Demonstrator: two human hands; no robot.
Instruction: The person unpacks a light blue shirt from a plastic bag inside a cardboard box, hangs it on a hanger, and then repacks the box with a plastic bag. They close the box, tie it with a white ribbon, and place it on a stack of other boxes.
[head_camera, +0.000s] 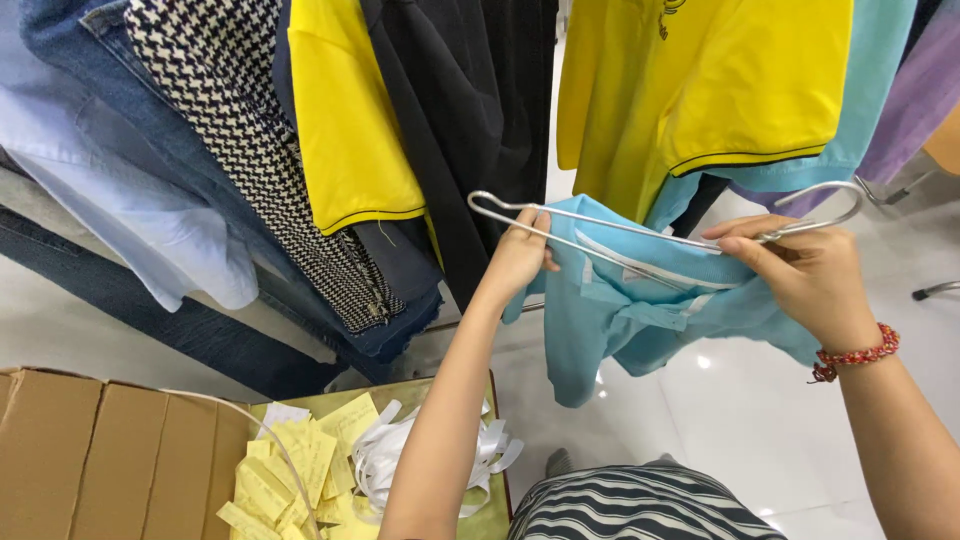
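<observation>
Head view. My left hand (518, 255) is closed in a pinch on the collar edge of the light blue polo shirt (640, 300), just beside the bent end of the wire hanger (640, 232). My right hand (805, 270) has its grip shut on the hanger near the hook, thumb and forefinger pressed on the wire. The shirt hangs in the air between both hands, in front of the rail of hung clothes, one shoulder on the wire, the rest drooping.

Risk, as I judge it: the thin wire could slide out of the collar, dropping the shirt to the floor, or snag the neighbouring yellow shirt (700, 90).

Unclear: the rail itself is out of frame; the hanger's far arm is hidden inside the fabric; my fingertips behind the collar cannot be seen. The cardboard box (100, 450) is cut off.
</observation>
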